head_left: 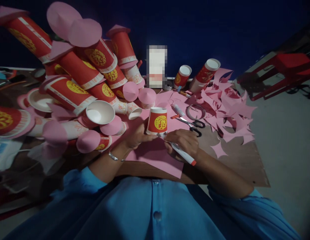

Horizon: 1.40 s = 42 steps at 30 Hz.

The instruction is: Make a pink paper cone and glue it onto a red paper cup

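A red paper cup with a gold emblem (157,121) stands upside down on a pink paper sheet (157,158) in the middle of the board. My left hand (137,134) presses against the cup's left side near its rim. My right hand (183,142) grips a white marker with an orange end (181,152), its tip at the cup's lower right rim on the pink sheet.
A big heap of red cups capped with pink paper (77,83) fills the left. Black-handled scissors (194,125), a tape roll (195,111) and another marker (178,110) lie beyond my hands. Pink paper scraps (227,110) cover the right. Two more cups (206,74) stand at the back.
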Available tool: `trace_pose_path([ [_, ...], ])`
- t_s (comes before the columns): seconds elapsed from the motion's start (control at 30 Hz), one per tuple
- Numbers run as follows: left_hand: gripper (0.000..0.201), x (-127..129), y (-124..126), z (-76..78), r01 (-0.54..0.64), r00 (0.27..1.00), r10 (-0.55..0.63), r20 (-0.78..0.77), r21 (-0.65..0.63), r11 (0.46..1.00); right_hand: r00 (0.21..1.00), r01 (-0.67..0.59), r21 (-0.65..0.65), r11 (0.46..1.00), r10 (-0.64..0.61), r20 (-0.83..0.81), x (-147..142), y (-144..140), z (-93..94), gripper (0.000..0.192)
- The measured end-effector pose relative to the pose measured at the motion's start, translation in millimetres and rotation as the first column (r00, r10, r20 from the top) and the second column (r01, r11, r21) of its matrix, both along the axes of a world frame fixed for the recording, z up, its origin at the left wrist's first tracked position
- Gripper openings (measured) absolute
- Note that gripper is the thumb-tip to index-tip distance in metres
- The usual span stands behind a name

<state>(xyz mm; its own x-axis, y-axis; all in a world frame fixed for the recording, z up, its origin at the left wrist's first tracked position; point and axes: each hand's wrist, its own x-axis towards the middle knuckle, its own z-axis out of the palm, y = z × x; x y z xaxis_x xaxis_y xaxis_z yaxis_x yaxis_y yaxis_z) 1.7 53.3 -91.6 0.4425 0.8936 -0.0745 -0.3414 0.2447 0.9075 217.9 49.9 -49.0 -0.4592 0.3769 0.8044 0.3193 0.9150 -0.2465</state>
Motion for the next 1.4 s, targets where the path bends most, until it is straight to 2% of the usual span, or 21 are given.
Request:
trace_pose_path([
  [0.23,0.083,0.3,-0.5,0.0,-0.002,1.0,0.002,-0.005,-0.021,1.0,1.0,0.007,0.038,0.999,-0.006,-0.016,-0.9,1.7,-1.7,0.004],
  [0.53,0.084,-0.8,0.3,-3.6,0.004,1.0,-0.003,0.026,-0.015,1.0,0.996,0.083,-0.003,0.997,-0.083,0.018,1.4,-0.9,-2.2,0.006],
  [1.07,0.083,-2.2,0.1,-2.6,0.028,1.0,-0.028,0.013,-0.01,1.0,0.999,0.042,0.004,0.999,-0.042,-0.006,0.3,0.6,-0.8,0.005],
  [1.4,0.078,-2.4,1.1,-3.6,0.046,0.999,-0.046,0.009,-0.002,0.999,0.997,0.071,-0.006,0.997,-0.071,-0.033,0.5,0.7,1.6,0.004],
])
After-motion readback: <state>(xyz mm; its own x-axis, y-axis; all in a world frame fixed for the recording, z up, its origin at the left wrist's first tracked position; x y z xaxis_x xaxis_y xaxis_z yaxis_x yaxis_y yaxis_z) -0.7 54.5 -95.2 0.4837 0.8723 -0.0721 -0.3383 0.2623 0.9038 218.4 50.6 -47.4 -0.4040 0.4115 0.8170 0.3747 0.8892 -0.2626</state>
